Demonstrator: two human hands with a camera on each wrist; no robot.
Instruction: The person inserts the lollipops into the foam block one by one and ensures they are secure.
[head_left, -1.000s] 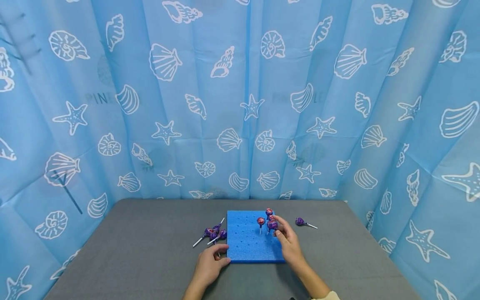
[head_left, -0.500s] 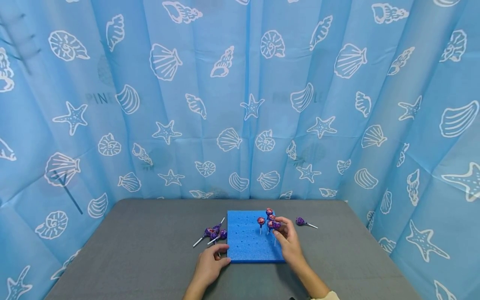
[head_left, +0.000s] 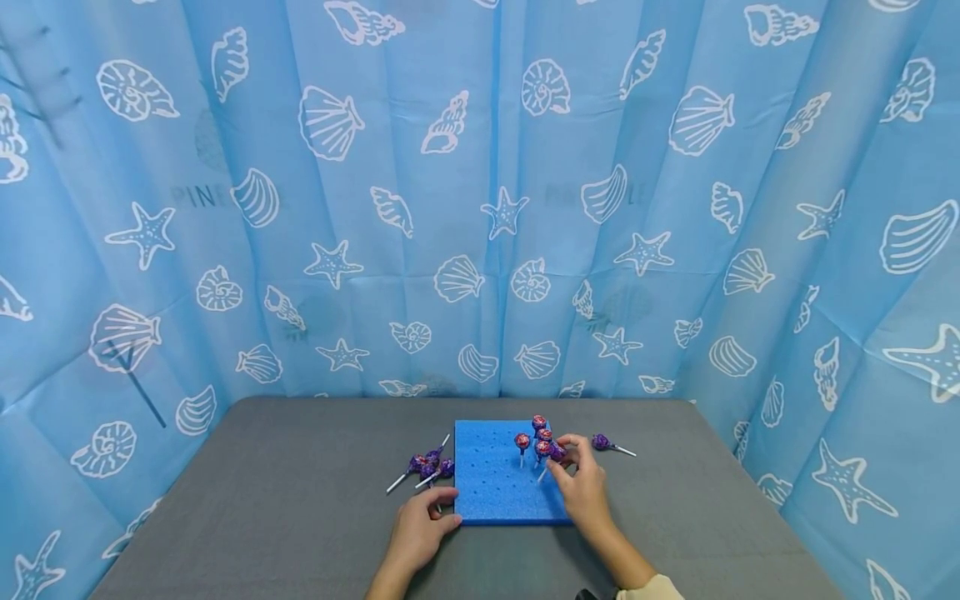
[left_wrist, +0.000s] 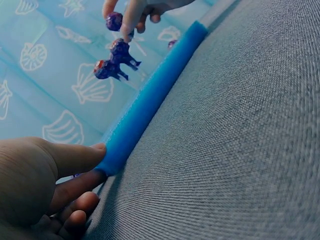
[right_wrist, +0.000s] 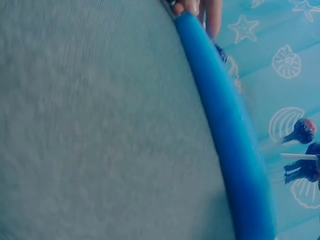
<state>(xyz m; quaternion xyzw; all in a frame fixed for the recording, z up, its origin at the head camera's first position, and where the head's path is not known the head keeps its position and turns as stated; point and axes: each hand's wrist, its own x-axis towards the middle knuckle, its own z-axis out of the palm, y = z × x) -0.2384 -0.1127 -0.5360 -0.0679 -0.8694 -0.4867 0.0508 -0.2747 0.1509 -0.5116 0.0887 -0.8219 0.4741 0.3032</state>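
Note:
A blue foam board [head_left: 495, 500] with rows of small holes lies on the table. Several lollipops stand in it, among them one lollipop [head_left: 522, 442] with a red-topped purple wrapper. My right hand [head_left: 587, 487] is over the board's right side, pinching a lollipop [head_left: 557, 452] by its wrapped head. Its white stick slants down toward the board; whether the tip touches is unclear. At the board's front left corner, my left hand [head_left: 418, 527] touches the edge with thumb and index finger. In the left wrist view, the thumb [left_wrist: 82, 157] lies against the board's end.
A small pile of lollipops [head_left: 429, 463] lies left of the board, close to its edge. One loose lollipop [head_left: 609, 444] lies to the right. Behind the grey table [head_left: 315, 483] hangs a blue curtain [head_left: 420, 250] with a white shell print.
My right hand has shifted slightly right with the lollipop, whose stick has swung from nearly upright to slanting down and left. My left hand and the board stay in place.

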